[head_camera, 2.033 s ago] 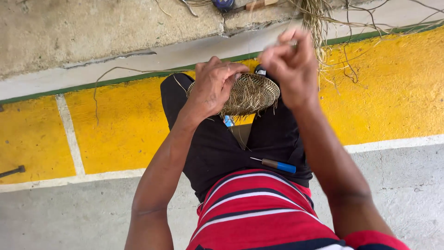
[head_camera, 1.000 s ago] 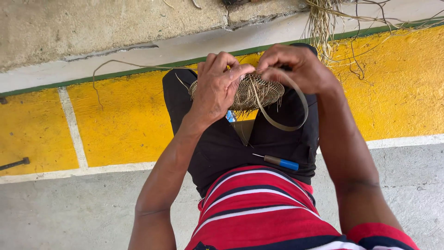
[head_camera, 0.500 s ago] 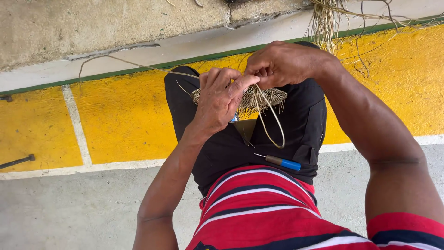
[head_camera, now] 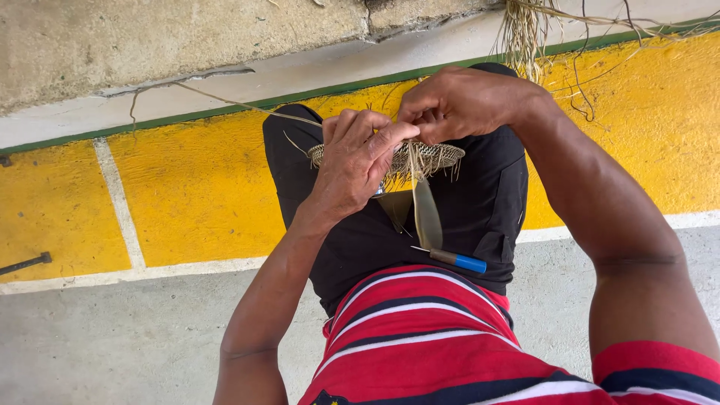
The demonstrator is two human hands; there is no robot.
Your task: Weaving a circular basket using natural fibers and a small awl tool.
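A small round woven straw disc (head_camera: 439,156) rests above my knees, over black trousers. My left hand (head_camera: 356,161) grips its near-left edge, thumb and fingers pinched on the weave. My right hand (head_camera: 457,101) is closed over the far edge, pinching a flat pale fibre strip (head_camera: 426,214) that hangs down from the disc in a narrow loop. A thin loose strand (head_camera: 247,105) trails off to the left from the disc.
A tool with a blue handle (head_camera: 459,261) lies on my lap. A bundle of dry fibres (head_camera: 525,30) hangs at the top right. Below my legs are a yellow painted band (head_camera: 187,195), a green line and a concrete kerb. A dark metal rod (head_camera: 26,264) lies at far left.
My right hand came down from a raised position onto the disc, drawing the strip from a wide loop into a tight narrow one. My left hand stayed on the disc.
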